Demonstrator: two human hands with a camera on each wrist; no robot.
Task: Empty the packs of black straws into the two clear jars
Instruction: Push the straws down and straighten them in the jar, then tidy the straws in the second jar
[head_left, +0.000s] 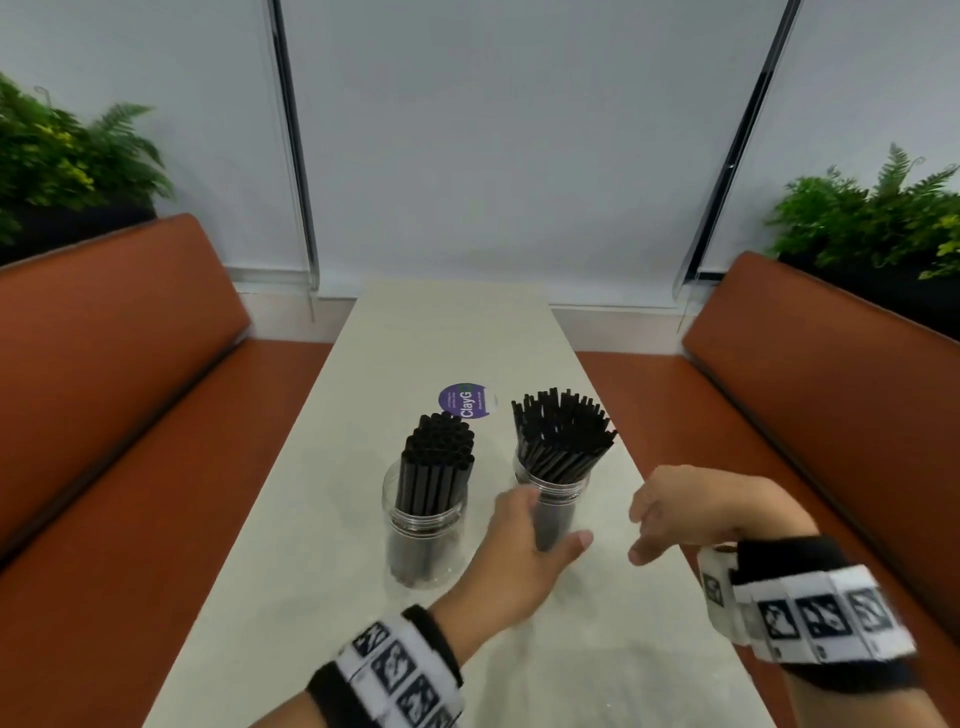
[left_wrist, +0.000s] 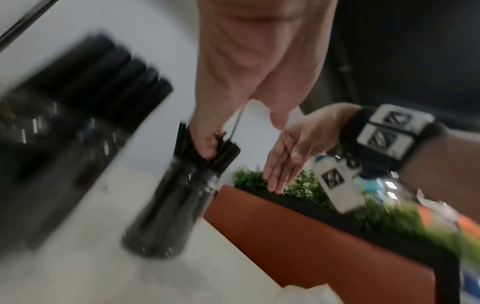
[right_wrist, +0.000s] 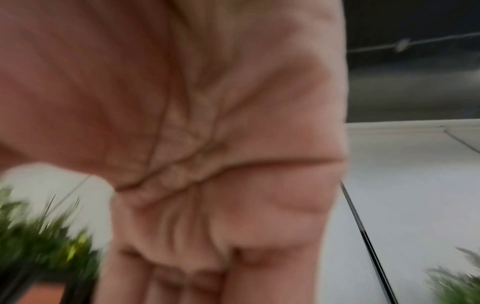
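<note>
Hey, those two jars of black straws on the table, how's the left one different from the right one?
The left jar holds thicker straws in a tight, upright bundle; the right jar holds thinner straws that fan out and lean right. The left hand has its fingers against the right jar; nothing touches the left jar. Both are clear, stand upright on the table and look well filled.

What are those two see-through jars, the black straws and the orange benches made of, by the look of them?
The left jar and right jar: probably clear plastic, glossy; see-through walls, ridged screw necks. Straws: likely plastic, smooth black hollow tubes, slight sheen. Benches: leather or vinyl by the look, smooth, padded, orange-brown.
</note>
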